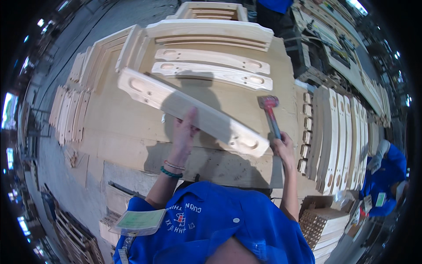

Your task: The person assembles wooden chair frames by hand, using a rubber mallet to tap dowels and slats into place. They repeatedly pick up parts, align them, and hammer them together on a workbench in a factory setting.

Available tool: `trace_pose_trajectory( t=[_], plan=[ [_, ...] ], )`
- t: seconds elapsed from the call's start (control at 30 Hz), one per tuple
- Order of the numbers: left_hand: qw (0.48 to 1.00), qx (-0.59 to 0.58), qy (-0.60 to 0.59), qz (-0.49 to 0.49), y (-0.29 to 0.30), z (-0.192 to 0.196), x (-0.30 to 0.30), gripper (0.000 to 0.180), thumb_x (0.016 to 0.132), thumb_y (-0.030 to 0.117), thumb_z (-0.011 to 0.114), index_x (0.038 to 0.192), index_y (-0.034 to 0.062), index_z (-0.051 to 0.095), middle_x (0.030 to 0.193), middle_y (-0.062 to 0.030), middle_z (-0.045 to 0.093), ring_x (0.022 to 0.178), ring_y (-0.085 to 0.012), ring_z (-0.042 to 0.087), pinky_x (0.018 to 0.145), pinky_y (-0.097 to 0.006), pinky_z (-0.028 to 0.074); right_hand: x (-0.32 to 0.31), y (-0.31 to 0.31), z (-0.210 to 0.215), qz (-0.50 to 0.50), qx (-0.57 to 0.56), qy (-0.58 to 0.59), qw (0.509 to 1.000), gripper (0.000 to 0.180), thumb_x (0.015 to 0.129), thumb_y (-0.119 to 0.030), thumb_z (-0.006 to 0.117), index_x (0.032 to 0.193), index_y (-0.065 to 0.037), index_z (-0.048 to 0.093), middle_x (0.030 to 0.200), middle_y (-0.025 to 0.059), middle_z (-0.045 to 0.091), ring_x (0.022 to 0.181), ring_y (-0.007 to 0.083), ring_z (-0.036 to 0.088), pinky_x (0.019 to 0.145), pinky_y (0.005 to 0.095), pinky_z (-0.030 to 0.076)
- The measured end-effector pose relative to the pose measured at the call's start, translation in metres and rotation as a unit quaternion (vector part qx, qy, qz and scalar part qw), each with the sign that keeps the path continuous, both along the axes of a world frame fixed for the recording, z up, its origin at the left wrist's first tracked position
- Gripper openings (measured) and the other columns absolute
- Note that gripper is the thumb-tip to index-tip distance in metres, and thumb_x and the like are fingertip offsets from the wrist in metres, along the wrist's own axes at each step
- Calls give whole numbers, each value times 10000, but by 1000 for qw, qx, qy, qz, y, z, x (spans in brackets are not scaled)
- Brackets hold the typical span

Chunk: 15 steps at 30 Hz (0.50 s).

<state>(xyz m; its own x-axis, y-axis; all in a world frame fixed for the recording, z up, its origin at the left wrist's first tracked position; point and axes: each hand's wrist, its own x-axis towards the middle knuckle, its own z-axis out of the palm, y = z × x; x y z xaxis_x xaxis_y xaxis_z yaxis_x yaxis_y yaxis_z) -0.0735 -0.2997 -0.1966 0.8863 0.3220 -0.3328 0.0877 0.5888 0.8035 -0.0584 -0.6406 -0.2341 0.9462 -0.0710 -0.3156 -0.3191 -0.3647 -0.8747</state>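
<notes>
Head view: the table (110, 119), covered with brown sheeting, is the largest item and serves as landmark. Stacked frames (211, 30) of pale wood stand at the table's far side, and upright slats (340, 138) are ranked to its right. Over the table's middle, apparently raised clear of it, the board (210, 122) lies slantwise, its left end farther from the wearer. Judged by look, it is stiff and fairly light for its length, dry and unpolished, hence hardly slippery; its edges and corners would dent before the body broke. Mid-length, across the width, is the balanced place to take hold; near either end, the far part would tip. On the table's far half lie two similar rails (215, 75). Above the table's right part is the hammer (271, 116), probably head-heavy, its handle grasped near the bottom by the right hand (285, 146). The left hand (186, 128) grasps the board near mid-length, thumb over the upper face and fingers below. Smallest are the board's end slots (139, 85) and adjacent holes (148, 93), best left uncovered.
</notes>
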Motion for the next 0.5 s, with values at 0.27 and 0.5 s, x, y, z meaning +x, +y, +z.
trace_pose_trajectory(
  t=[0.27, 0.5],
  plan=[
    [992, -97, 81, -4, -7, -55, 75, 355, 943, 303, 549, 1169, 33, 506, 1076, -75, 601, 967, -195, 604, 778, -356, 526, -58, -39, 91, -35, 12, 39, 999, 378, 904, -255, 590, 1196, -19, 545, 584, -87, 380, 416, -5, 308, 361, 171, 219],
    [774, 135, 77, -614, 33, 17, 65, 444, 957, 407, 478, 1177, 30, 559, 1051, -86, 658, 929, -163, 642, 788, -278, 517, -109, -42, 99, -70, 234, -55, 968, 506, 832, -337, 684, 1138, 29, 514, 522, -31, 376, 354, 52, 366, 314, 200, 301]
  ],
)
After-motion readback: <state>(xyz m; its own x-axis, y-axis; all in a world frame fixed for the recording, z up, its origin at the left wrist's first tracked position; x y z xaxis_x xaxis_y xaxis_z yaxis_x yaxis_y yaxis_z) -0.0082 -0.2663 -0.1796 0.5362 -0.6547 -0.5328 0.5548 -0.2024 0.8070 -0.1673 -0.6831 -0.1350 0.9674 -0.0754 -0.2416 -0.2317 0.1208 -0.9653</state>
